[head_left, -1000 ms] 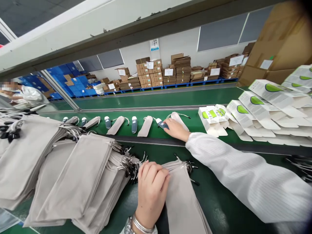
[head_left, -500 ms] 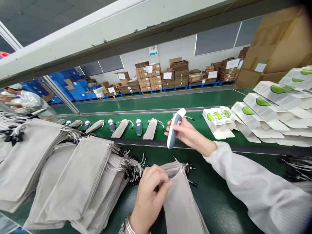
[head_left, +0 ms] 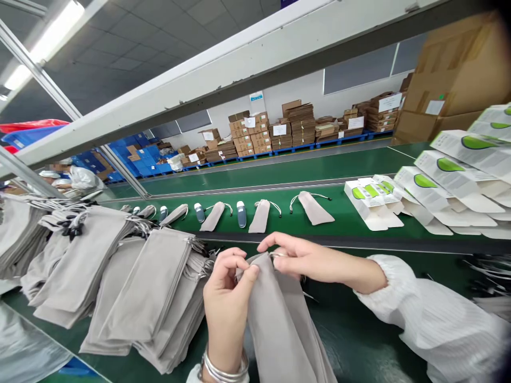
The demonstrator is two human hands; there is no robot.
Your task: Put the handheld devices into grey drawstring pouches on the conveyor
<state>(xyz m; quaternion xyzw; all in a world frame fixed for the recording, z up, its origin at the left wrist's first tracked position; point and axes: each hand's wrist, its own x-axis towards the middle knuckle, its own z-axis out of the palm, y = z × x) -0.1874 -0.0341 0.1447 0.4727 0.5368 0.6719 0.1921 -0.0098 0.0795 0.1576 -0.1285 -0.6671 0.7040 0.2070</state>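
Observation:
My left hand [head_left: 228, 290] pinches one side of the mouth of a grey drawstring pouch [head_left: 279, 330] that lies lengthwise on the green table in front of me. At the other side of the mouth, my right hand [head_left: 305, 260] has its fingers closed on the pouch's top edge. The white and blue handheld device is out of sight; something pale shows at my right fingertips, but I cannot make it out. More grey pouches lie under the held one.
Fanned stacks of grey pouches [head_left: 120, 276] cover the table to the left. On the belt [head_left: 343, 226] behind lie a row of pouches and small devices [head_left: 240, 214]. White and green boxes [head_left: 435, 186] pile at right under a cardboard carton [head_left: 455, 69]. A co-worker [head_left: 75, 178] sits far left.
My right hand picked the white and blue device off the belt and brought it down to the pouch. My left hand went from resting on the pouch to pinching its mouth.

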